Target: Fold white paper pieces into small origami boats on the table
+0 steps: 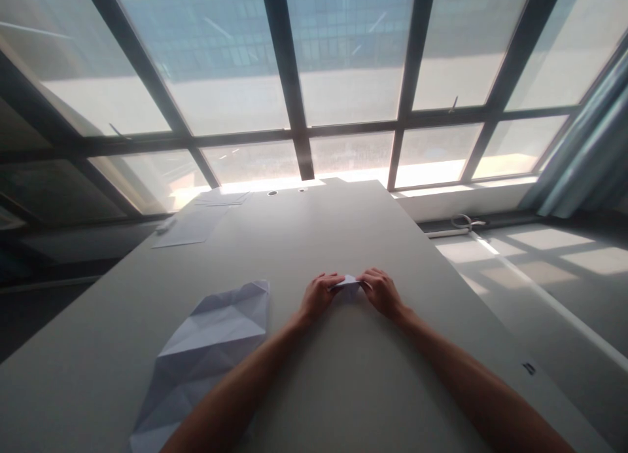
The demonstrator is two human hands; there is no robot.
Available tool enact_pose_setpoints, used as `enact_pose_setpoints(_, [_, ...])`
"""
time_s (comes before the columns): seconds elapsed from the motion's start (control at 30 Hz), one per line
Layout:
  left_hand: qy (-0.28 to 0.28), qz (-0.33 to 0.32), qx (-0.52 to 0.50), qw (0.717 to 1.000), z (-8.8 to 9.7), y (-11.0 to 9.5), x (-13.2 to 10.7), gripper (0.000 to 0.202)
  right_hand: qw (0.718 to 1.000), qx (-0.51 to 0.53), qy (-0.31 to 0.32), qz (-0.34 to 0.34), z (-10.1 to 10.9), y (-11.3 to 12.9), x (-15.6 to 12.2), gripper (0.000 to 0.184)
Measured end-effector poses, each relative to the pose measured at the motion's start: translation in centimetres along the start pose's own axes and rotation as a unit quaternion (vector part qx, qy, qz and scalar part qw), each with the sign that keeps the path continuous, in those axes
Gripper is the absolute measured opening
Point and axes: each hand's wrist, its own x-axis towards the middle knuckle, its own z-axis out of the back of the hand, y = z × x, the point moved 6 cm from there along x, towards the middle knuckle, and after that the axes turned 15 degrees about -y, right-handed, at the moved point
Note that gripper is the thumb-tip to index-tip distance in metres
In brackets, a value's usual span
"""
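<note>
A small piece of folded white paper [349, 281] is held just above the white table [304, 243], between my two hands. My left hand [320, 293] pinches its left side, fingers closed. On the other side, my right hand [380, 290] grips the right edge, also with closed fingers. The exact shape of the folds is too small to make out. Left of my left forearm lies a large creased sheet of paper [216, 335], partly covered by that arm.
Flat white sheets [191, 227] lie at the table's far left, with a small white object [165, 226] beside them. A round hole [273, 193] is near the far edge. A dark mark [528, 368] shows at the right. Windows stand behind; a curtain [579, 139] hangs right.
</note>
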Motion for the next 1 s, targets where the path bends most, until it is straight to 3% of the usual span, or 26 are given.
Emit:
enact_pose_setpoints(0.17, [-0.100, -0.068, -0.002, 0.993, 1.8, -1.3, 0.0, 0.027, 0.998, 0.008, -0.050, 0.035, 1.1, 0.8, 0.2, 0.031])
enact_pose_setpoints(0.27, [-0.117, -0.103, 0.021, 0.987, 2.2, -1.9, 0.0, 0.030, 0.996, 0.013, -0.064, 0.060, 1.2, 1.1, 0.2, 0.035])
enact_pose_setpoints(0.57, [0.048, -0.096, 0.110, 0.988, -0.5, -0.1, -0.4, 0.051, 0.992, -0.057, 0.105, 0.044, -1.8, 0.2, -0.7, 0.062])
enact_pose_setpoints(0.77, [0.114, -0.119, 0.163, 0.973, -1.3, -0.2, -1.3, 0.075, 0.987, -0.110, 0.111, 0.039, -2.3, 0.5, -1.3, 0.060])
enact_pose_setpoints(1.0, [0.137, -0.123, 0.173, 0.968, -1.4, -0.7, -1.4, 0.063, 0.988, -0.076, 0.120, 0.059, -3.8, 2.3, -1.8, 0.060])
